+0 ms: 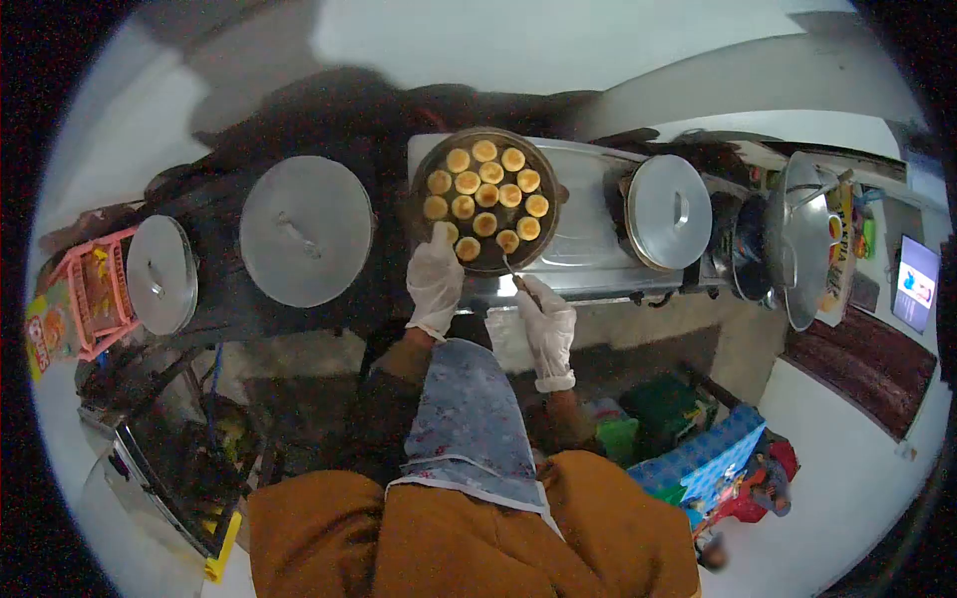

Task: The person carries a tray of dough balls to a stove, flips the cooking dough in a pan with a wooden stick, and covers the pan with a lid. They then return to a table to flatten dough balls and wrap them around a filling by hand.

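Many small round golden-brown cakes (485, 223) sit in a dark round pan (546, 169) on the stove. Both of my hands wear clear plastic gloves. My left hand (436, 282) is at the pan's lower left rim. Its fingertips are closed together over a cake (452, 232) there; whether they grip it cannot be made out. In my right hand (548, 329) is a thin metal tool (509, 264) with a light-coloured handle. The tool's tip touches a cake (507, 241) near the pan's lower right edge.
Left of the pan stand a large lidded pot (304, 231) and a smaller lidded pot (162, 275), beside a pink basket (105, 294). To the right are the metal stovetop (588, 224), another lidded pot (668, 213) and a large metal bowl (802, 244). A lit screen (914, 284) is farther right.
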The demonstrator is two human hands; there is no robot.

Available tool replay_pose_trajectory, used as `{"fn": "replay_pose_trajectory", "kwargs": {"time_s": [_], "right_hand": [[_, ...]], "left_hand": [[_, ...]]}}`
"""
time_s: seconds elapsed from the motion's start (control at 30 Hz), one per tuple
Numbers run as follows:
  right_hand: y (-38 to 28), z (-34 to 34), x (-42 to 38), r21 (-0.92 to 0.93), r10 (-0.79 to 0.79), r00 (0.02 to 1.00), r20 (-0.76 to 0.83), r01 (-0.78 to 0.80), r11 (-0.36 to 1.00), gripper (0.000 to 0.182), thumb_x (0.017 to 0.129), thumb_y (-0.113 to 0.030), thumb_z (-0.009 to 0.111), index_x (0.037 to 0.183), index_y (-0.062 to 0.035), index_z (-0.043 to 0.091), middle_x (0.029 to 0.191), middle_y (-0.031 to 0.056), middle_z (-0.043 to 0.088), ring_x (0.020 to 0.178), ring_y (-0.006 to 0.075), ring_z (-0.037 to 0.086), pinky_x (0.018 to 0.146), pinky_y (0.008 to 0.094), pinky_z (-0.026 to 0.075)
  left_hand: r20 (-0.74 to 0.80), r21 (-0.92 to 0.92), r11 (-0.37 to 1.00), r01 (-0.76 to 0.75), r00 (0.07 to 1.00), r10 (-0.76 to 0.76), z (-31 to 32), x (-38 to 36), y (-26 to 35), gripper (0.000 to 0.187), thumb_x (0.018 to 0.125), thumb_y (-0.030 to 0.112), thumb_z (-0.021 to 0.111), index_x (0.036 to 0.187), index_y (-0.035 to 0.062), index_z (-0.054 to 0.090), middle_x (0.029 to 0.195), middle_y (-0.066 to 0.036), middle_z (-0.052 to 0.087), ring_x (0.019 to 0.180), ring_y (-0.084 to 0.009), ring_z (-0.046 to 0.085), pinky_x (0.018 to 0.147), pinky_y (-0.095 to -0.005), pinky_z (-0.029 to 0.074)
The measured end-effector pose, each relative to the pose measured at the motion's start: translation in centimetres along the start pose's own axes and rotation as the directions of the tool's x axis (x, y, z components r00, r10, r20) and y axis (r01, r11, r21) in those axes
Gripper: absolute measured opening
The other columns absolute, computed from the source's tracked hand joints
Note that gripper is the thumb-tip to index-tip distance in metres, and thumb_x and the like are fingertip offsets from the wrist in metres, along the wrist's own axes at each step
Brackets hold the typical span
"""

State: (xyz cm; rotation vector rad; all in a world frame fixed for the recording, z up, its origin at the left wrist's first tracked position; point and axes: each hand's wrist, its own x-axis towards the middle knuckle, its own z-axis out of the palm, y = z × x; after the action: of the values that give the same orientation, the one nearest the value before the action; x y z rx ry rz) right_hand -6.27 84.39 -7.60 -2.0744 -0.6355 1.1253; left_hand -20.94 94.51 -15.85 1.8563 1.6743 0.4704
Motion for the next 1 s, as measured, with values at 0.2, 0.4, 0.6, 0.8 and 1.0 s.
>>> {"fn": "replay_pose_trajectory", "kwargs": {"time_s": [0.2,0.4,0.6,0.8,1.0], "right_hand": [[2.4,2.9,1.8,-0.233,-0.299,0.954,0.038,0.299,0.925,0.036,0.093,-0.010,0.069,0.127,-0.0005,0.066,0.111,0.0116,0.074,0.101,0.0176,0.068,0.090,0.0300,0.053],[2.2,2.0,2.0,-0.055,-0.267,0.961,-0.075,0.263,0.963,0.033,0.091,-0.012,0.071,0.123,-0.0041,0.069,0.111,0.0169,0.074,0.101,0.0239,0.071,0.088,0.0339,0.054],[0.9,1.1,5.8,-0.279,-0.417,0.904,-0.097,0.377,0.883,0.031,0.091,-0.004,0.070,0.122,0.0015,0.069,0.105,0.0125,0.075,0.092,0.0152,0.069,0.082,0.0291,0.053],[1.7,1.3,5.1,-0.405,-0.434,0.899,-0.059,0.376,0.833,0.033,0.090,-0.006,0.071,0.122,0.0014,0.068,0.106,0.0144,0.075,0.094,0.0166,0.070,0.084,0.0308,0.054],[2.4,1.0,7.0,-0.184,-0.480,0.850,-0.216,0.447,0.875,0.033,0.091,-0.008,0.071,0.122,0.0019,0.068,0.108,0.0165,0.075,0.099,0.0183,0.070,0.089,0.0318,0.054]], "left_hand": [[-0.146,-0.084,0.996,0.028,0.988,-0.040,-0.9,-1.4,-1.2,0.028,0.091,0.010,0.056,0.119,0.0066,0.056,0.072,-0.021,0.060,0.070,-0.0416,0.062,0.061,-0.0524,0.046],[-0.156,0.142,0.955,-0.259,0.947,0.280,-2.2,-0.6,0.3,0.035,0.088,0.012,0.061,0.122,0.0044,0.058,0.107,-0.024,0.059,0.105,-0.0430,0.057,0.085,-0.0550,0.047],[0.088,0.460,0.854,-0.245,0.969,0.230,0.8,0.7,3.3,0.057,0.087,0.038,0.067,0.132,0.0039,0.059,0.155,-0.033,0.029,0.141,-0.0664,0.014,0.110,-0.0770,0.021],[0.157,0.494,0.830,-0.261,0.965,0.210,2.8,0.6,3.1,0.060,0.087,0.040,0.067,0.133,0.0028,0.059,0.156,-0.032,0.027,0.141,-0.0670,0.012,0.108,-0.0779,0.023],[-0.072,0.383,0.893,-0.238,0.955,0.286,3.2,1.0,3.7,0.054,0.088,0.027,0.063,0.130,-0.0073,0.055,0.153,-0.037,0.027,0.140,-0.0657,0.017,0.108,-0.0756,0.023]]}}
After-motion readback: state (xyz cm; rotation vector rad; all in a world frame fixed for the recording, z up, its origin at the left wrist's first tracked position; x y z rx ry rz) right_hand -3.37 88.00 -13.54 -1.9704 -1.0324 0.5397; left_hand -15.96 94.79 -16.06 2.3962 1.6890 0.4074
